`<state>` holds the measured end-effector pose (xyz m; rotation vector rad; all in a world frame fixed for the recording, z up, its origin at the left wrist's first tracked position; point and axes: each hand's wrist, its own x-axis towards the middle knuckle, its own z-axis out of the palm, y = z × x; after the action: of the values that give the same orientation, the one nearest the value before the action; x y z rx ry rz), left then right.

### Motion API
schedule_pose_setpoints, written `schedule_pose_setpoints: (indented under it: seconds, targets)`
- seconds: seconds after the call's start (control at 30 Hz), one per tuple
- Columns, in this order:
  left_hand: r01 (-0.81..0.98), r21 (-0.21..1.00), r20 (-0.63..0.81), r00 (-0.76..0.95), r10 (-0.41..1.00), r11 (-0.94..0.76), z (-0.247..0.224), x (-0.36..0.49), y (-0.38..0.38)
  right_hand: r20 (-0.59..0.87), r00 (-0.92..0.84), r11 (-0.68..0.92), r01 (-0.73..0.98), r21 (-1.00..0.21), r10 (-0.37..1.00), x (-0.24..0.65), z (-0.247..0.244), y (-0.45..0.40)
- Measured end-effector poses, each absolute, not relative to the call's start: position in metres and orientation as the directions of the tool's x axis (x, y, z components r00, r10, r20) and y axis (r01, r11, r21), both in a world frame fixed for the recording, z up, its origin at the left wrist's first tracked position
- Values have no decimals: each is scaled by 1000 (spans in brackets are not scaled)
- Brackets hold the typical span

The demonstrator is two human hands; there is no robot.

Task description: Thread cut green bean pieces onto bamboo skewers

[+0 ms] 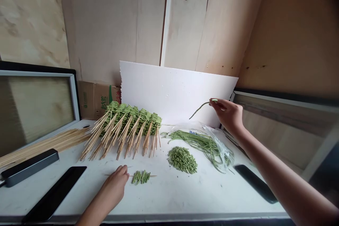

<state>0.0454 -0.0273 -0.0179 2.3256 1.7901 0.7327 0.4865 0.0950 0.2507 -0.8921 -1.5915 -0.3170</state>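
My left hand [116, 183] is closed around a thin bamboo skewer [153, 176] low over the front of the table. Several short green bean pieces [141, 177] sit side by side across that skewer, right of my fingers. Raised at the right, my right hand [230, 113] pinches a single long bean [198, 108], whose free end droops to the left. Below it lies a bundle of long beans [196, 143], partly in a clear plastic bag [224, 148]. A heap of cut bean pieces [182, 160] rests between the two hands.
Finished bean skewers [135, 118] are stacked at the back left, sticks facing front. Bare bamboo sticks [63, 139], a dark grey box [31, 166] and a black flat slab [58, 192] lie left. Another dark slab [255, 183] is right; a white foam board [174, 91] stands behind.
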Motion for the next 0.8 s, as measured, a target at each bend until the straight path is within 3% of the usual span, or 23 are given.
schedule_pose_setpoints:
  seconds: [0.2, 0.27, 0.37, 0.57, 0.7, 0.8]
  targets:
    - [913, 296, 303, 191, 934, -282, -4, 45, -26, 886, 92, 762, 475, -440, 454, 438, 256, 49]
    - [889, 336, 384, 173, 907, -312, 11, 46, -29, 858, 70, 792, 353, -499, 509, 417, 249, 29]
    - [768, 502, 492, 124, 862, -397, 40, 54, -45, 804, 14, 789, 184, -586, 594, 385, 233, -2]
    - [547, 727, 437, 100, 894, -416, 80, 84, -84, 695, -155, 697, -50, -715, 702, 322, 183, -47]
    - [510, 749, 399, 164, 902, -424, 75, 88, -78, 586, -184, 552, -206, -808, 789, 299, 149, -51]
    - [585, 683, 432, 159, 888, -437, 63, 71, -60, 498, -197, 463, -200, -864, 844, 304, 124, -43]
